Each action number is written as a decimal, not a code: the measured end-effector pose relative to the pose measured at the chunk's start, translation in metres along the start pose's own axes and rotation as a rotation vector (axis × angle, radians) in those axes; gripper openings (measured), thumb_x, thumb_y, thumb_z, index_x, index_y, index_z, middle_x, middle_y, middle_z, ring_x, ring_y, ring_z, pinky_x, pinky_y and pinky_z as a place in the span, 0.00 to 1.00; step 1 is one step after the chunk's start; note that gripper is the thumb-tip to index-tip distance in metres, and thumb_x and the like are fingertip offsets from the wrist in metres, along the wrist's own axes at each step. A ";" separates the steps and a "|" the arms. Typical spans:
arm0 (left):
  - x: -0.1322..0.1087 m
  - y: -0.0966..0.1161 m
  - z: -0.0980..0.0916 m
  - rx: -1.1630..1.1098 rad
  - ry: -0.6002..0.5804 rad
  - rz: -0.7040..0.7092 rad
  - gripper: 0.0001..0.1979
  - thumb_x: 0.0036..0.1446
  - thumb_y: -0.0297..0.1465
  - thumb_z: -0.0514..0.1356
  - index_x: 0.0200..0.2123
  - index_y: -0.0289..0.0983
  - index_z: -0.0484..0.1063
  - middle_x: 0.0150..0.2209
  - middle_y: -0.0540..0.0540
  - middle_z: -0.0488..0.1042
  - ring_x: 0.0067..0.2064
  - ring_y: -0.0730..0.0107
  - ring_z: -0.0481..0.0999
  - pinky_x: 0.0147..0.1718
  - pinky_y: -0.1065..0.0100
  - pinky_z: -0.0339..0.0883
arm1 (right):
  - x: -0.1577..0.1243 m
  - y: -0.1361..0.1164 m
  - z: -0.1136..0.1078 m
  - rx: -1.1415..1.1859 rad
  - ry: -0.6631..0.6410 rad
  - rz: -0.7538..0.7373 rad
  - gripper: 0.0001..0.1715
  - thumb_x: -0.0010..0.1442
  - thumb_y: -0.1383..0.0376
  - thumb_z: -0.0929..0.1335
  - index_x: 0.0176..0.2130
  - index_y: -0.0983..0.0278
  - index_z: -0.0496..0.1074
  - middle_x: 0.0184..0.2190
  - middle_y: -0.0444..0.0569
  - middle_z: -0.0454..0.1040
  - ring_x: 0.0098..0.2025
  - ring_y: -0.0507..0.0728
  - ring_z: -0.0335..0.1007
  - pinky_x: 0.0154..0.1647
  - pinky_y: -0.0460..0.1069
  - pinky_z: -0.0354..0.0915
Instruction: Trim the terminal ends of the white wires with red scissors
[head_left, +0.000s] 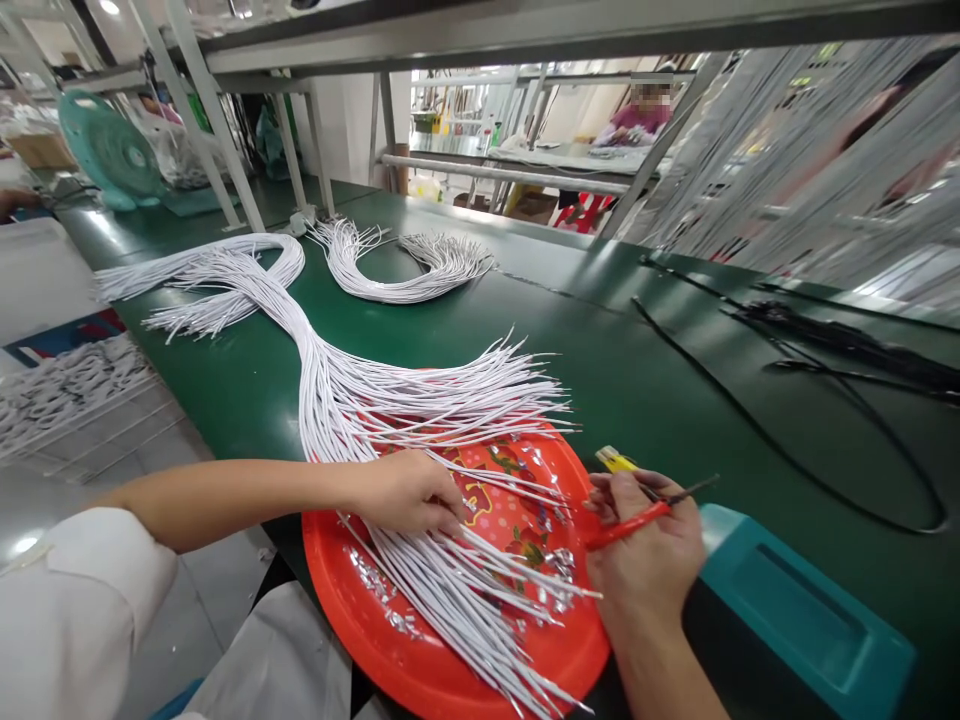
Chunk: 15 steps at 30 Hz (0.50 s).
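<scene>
My left hand (409, 492) rests with curled fingers on a thick bundle of thin white cables (352, 400), pinching a few of them over a round red tray (352, 600). The cable ends fan out across the tray, which also holds small silvery scraps (551, 565). My right hand (645, 560) is closed round a red-handled cutting tool (630, 522) with dark tips pointing right; a yellow part (615, 460) shows just behind the fingers. The hand hovers at the tray's right edge.
A green workbench (600, 350) carries more white cable bundles (420, 270) at the back and black cables (825, 350) at right. A teal box (802, 610) lies right of my right hand. A teal fan (109, 150) stands far left. Another person (637, 115) sits at a distant table.
</scene>
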<state>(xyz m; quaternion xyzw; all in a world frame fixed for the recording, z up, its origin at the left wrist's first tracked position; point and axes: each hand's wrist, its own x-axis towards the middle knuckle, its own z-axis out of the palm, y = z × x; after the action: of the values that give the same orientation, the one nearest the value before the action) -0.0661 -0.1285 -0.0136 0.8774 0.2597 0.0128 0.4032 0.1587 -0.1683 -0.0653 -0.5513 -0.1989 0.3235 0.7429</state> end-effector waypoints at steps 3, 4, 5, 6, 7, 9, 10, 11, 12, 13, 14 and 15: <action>0.003 0.000 -0.003 -0.209 -0.037 -0.116 0.09 0.60 0.30 0.54 0.32 0.33 0.71 0.26 0.51 0.73 0.28 0.79 0.69 0.28 0.78 0.59 | 0.000 0.000 0.000 -0.011 0.000 -0.007 0.23 0.39 0.60 0.76 0.32 0.63 0.65 0.23 0.42 0.73 0.23 0.47 0.67 0.24 0.40 0.63; 0.004 0.002 -0.003 -0.261 -0.055 -0.129 0.11 0.61 0.30 0.51 0.31 0.33 0.70 0.25 0.51 0.72 0.27 0.80 0.68 0.28 0.78 0.59 | 0.000 0.000 0.001 -0.008 -0.002 -0.005 0.23 0.39 0.60 0.76 0.32 0.63 0.65 0.23 0.42 0.73 0.24 0.46 0.67 0.24 0.40 0.63; 0.005 0.003 -0.003 -0.283 -0.070 -0.124 0.12 0.62 0.30 0.50 0.30 0.33 0.69 0.25 0.51 0.72 0.27 0.80 0.68 0.28 0.78 0.60 | 0.000 0.000 0.000 -0.003 -0.007 0.002 0.23 0.39 0.60 0.76 0.32 0.63 0.65 0.23 0.41 0.73 0.24 0.46 0.67 0.24 0.39 0.63; 0.005 0.006 -0.003 -0.275 -0.080 -0.108 0.13 0.62 0.29 0.49 0.29 0.33 0.69 0.25 0.51 0.72 0.27 0.80 0.68 0.28 0.78 0.60 | 0.000 0.001 0.000 0.001 -0.011 0.010 0.23 0.39 0.60 0.76 0.32 0.63 0.65 0.23 0.41 0.73 0.24 0.46 0.67 0.25 0.39 0.63; 0.006 0.008 -0.002 -0.233 -0.085 -0.086 0.12 0.62 0.29 0.50 0.29 0.33 0.69 0.25 0.51 0.72 0.27 0.80 0.68 0.28 0.78 0.59 | -0.001 0.001 0.000 0.002 -0.012 0.017 0.22 0.39 0.60 0.76 0.33 0.63 0.66 0.24 0.41 0.74 0.25 0.46 0.67 0.25 0.39 0.63; 0.008 0.011 0.002 -0.096 -0.094 -0.034 0.09 0.60 0.29 0.53 0.31 0.34 0.71 0.28 0.50 0.74 0.28 0.78 0.68 0.28 0.78 0.59 | -0.001 0.001 -0.001 0.001 -0.007 0.025 0.22 0.40 0.61 0.76 0.33 0.63 0.66 0.24 0.41 0.74 0.25 0.46 0.67 0.25 0.39 0.63; 0.010 0.012 0.003 -0.034 -0.101 -0.015 0.08 0.60 0.30 0.54 0.33 0.34 0.72 0.30 0.49 0.75 0.29 0.77 0.69 0.29 0.77 0.59 | -0.001 0.002 -0.001 0.001 -0.004 0.029 0.22 0.40 0.61 0.76 0.33 0.63 0.66 0.24 0.41 0.73 0.25 0.46 0.67 0.25 0.39 0.63; 0.011 0.013 0.005 0.011 -0.110 -0.001 0.08 0.59 0.30 0.54 0.34 0.35 0.73 0.31 0.49 0.76 0.30 0.76 0.70 0.29 0.77 0.59 | -0.001 0.002 -0.001 0.003 -0.006 0.032 0.22 0.40 0.61 0.76 0.33 0.62 0.66 0.24 0.41 0.73 0.25 0.46 0.67 0.26 0.40 0.63; 0.012 0.013 0.007 0.042 -0.123 0.012 0.08 0.59 0.30 0.55 0.36 0.35 0.73 0.33 0.48 0.77 0.31 0.76 0.70 0.30 0.76 0.59 | -0.001 0.002 -0.002 0.005 -0.008 0.033 0.22 0.40 0.61 0.76 0.33 0.62 0.66 0.24 0.41 0.73 0.25 0.47 0.67 0.26 0.40 0.63; 0.013 0.012 0.008 0.062 -0.138 0.024 0.08 0.59 0.30 0.55 0.36 0.35 0.74 0.34 0.48 0.77 0.32 0.75 0.71 0.30 0.76 0.60 | 0.000 0.002 -0.002 0.002 -0.013 0.034 0.21 0.40 0.61 0.76 0.33 0.62 0.66 0.24 0.41 0.73 0.26 0.47 0.67 0.26 0.40 0.63; 0.014 0.010 0.009 0.073 -0.151 0.035 0.08 0.58 0.30 0.56 0.37 0.35 0.74 0.34 0.47 0.77 0.32 0.75 0.72 0.31 0.76 0.60 | 0.000 0.003 -0.003 -0.004 -0.017 0.031 0.21 0.41 0.61 0.75 0.33 0.62 0.66 0.24 0.41 0.73 0.26 0.47 0.67 0.26 0.40 0.63; 0.015 0.009 0.009 0.076 -0.163 0.046 0.08 0.58 0.30 0.56 0.37 0.35 0.75 0.35 0.47 0.78 0.33 0.74 0.72 0.31 0.76 0.60 | 0.000 0.003 -0.003 -0.011 -0.022 0.026 0.21 0.41 0.61 0.75 0.33 0.62 0.66 0.24 0.41 0.73 0.26 0.47 0.67 0.26 0.40 0.63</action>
<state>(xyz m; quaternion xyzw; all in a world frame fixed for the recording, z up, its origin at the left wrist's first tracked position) -0.0469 -0.1323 -0.0159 0.8959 0.2063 -0.0592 0.3890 0.1604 -0.1699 -0.0691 -0.5544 -0.2016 0.3381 0.7333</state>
